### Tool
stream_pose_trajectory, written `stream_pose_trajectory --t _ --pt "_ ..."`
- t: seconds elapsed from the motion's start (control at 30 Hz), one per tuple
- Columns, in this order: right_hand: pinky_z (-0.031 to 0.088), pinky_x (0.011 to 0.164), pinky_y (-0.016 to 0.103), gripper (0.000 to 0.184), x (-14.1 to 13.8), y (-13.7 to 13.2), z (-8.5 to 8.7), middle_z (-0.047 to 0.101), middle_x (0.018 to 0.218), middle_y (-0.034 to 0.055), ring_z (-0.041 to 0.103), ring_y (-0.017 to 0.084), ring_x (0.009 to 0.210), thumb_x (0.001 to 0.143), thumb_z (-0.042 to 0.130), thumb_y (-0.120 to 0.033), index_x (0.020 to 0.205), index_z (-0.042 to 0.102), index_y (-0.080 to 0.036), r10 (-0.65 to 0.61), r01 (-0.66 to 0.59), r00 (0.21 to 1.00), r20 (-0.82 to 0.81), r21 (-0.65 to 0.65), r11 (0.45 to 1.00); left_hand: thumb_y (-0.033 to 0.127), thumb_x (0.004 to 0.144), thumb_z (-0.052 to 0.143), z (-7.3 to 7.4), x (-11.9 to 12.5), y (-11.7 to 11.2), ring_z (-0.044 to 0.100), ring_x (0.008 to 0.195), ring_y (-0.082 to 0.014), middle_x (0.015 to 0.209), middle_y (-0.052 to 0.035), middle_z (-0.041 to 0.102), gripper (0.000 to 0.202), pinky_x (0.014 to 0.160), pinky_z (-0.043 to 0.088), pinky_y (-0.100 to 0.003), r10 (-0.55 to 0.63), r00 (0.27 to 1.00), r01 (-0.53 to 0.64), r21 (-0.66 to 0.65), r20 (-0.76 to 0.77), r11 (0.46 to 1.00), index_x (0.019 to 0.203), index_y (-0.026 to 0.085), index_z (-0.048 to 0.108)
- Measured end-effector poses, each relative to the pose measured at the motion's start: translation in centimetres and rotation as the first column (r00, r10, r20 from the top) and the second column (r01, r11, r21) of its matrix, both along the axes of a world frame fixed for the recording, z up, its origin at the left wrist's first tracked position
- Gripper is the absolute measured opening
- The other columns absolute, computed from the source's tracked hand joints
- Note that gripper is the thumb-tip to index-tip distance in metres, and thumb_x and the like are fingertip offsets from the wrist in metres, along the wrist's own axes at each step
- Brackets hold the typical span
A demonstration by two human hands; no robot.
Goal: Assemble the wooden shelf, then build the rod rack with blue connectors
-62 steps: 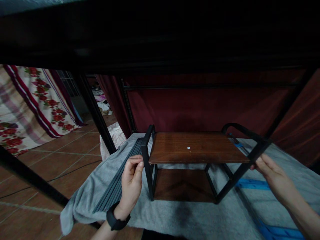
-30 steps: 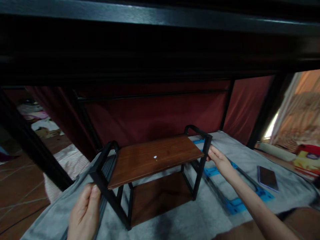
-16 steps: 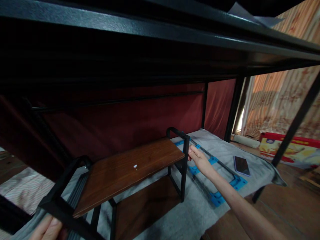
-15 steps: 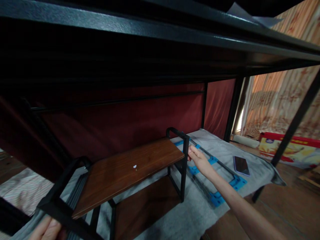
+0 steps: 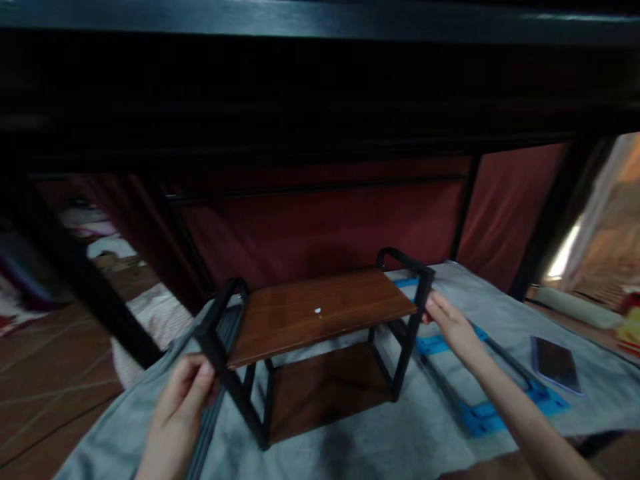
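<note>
A small two-tier shelf with a black metal frame and brown wooden boards, its top board (image 5: 295, 319) above a lower board (image 5: 325, 390), stands on a grey cloth (image 5: 370, 443). My left hand (image 5: 183, 403) is closed at the front-left upright, thumb and fingers pinching the black frame. On the other side my right hand (image 5: 445, 317) has its fingers closed around the front-right upright, just under the curved handle; some fingertips are hidden behind the bar. A small white speck (image 5: 317, 311) lies on the top board.
Right of the shelf lies a frame of dark bars with blue plastic pieces (image 5: 483, 423), beside a phone (image 5: 556, 365). A thick dark beam (image 5: 320, 87) spans low overhead. Dark red fabric (image 5: 325, 227) hangs behind. Grey bars (image 5: 207, 427) lie by the left hand.
The view has swung left, so the shelf and phone sit farther right in the picture. My left hand shows more fully. Both hands stay at the shelf's frame.
</note>
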State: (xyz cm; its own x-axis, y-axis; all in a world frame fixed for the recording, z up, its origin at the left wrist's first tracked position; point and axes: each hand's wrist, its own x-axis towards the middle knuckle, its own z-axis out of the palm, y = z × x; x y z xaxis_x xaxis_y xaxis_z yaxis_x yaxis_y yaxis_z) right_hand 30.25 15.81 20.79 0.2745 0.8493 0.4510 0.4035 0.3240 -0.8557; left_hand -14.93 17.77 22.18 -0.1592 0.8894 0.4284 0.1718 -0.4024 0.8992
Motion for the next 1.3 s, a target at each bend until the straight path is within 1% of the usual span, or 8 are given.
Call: stream_pose_trajectory --t 0.1,0.23,0.3,0.4,0.53,0.73,0.9,1.3 --pt "0.041 0.067 0.030 0.041 0.8 0.2 -0.3 0.052 0.067 -0.0014 0.050 0.018 0.069 0.090 0.048 -0.059 0.072 0.054 -0.023 -0.016 0.017 1.000 0.026 -0.026 1.000 0.048 0.078 0.071 0.6 0.6 -0.7 0.045 0.057 -0.0122 0.062 0.0041 0.051 0.027 0.052 0.037 -0.024 -0.003 0.999 0.003 0.000 0.033 1.000 0.078 0.023 0.060" --pt "0.041 0.067 0.031 0.039 0.9 0.0 -0.1 0.051 0.067 -0.0001 0.049 0.019 0.069 0.090 0.049 -0.057 0.070 0.054 -0.024 -0.020 0.021 1.000 0.017 -0.047 0.999 0.042 0.084 0.065 0.5 1.1 -1.2 0.049 0.065 -0.0123 0.074 0.0024 0.056 0.022 0.061 0.041 -0.024 -0.090 0.975 0.107 -0.075 0.205 0.991 0.094 0.023 0.061" --pt "0.042 0.067 0.032 0.038 0.9 -0.1 -0.1 0.052 0.067 0.0008 0.050 0.020 0.069 0.089 0.050 -0.056 0.070 0.055 -0.024 -0.044 0.045 0.999 0.013 -0.061 0.997 0.044 0.086 0.062 0.3 1.2 -1.3 0.047 0.061 -0.0116 0.071 0.0027 0.053 0.023 0.059 0.039 -0.025 -0.096 0.967 0.126 -0.113 0.236 0.986 0.088 0.021 0.060" --pt "0.041 0.067 0.033 0.037 1.2 -0.1 -0.2 0.052 0.068 0.0015 0.050 0.022 0.069 0.087 0.052 -0.058 0.070 0.057 -0.025 -0.070 0.071 0.997 0.019 -0.070 0.995 0.045 0.085 0.063 0.2 1.5 -1.3 0.042 0.056 -0.0104 0.063 0.0045 0.048 0.028 0.056 0.035 -0.024 -0.036 0.985 0.057 -0.119 0.167 0.991 0.076 0.020 0.056" --pt "0.040 0.068 0.034 0.040 1.6 0.2 -0.5 0.052 0.068 0.0013 0.051 0.022 0.071 0.087 0.051 -0.060 0.069 0.055 -0.025 -0.072 0.075 0.997 0.030 -0.077 0.994 0.043 0.086 0.063 0.0 1.8 -1.3 0.045 0.061 -0.0113 0.066 0.0045 0.050 0.023 0.059 0.036 -0.024 0.011 0.994 -0.007 -0.035 0.111 0.999 0.080 0.021 0.057" --pt "0.038 0.073 0.035 0.041 1.8 0.1 -0.8 0.053 0.071 0.0011 0.052 0.023 0.075 0.087 0.051 -0.061 0.068 0.055 -0.025 -0.088 0.092 0.995 0.047 -0.097 0.991 0.041 0.087 0.061 -0.1 2.1 -1.6 0.048 0.065 -0.0125 0.072 0.0038 0.051 0.019 0.062 0.037 -0.025 0.001 0.993 0.001 -0.016 0.122 1.000 0.091 0.022 0.059" --pt "0.038 0.073 0.036 0.039 2.0 0.1 -1.0 0.054 0.072 0.0020 0.052 0.024 0.076 0.088 0.051 -0.059 0.068 0.056 -0.026 -0.069 0.074 0.996 0.053 -0.100 0.992 0.044 0.089 0.058 -0.2 1.9 -1.7 0.045 0.063 -0.0125 0.065 0.0038 0.048 0.026 0.062 0.035 -0.026 0.029 0.997 -0.026 -0.036 0.077 0.999 0.076 0.021 0.057" --pt "0.038 0.069 0.032 0.045 0.9 0.0 -0.2 0.051 0.067 0.0011 0.050 0.021 0.072 0.085 0.052 -0.064 0.065 0.055 -0.024 -0.052 0.051 0.999 -0.007 -0.086 0.995 0.039 0.085 0.066 -1.9 1.5 -1.1 0.048 0.069 -0.0120 0.076 0.0029 0.053 0.018 0.064 0.039 -0.024 0.041 0.980 -0.048 0.034 0.194 0.998 0.091 0.022 0.061"
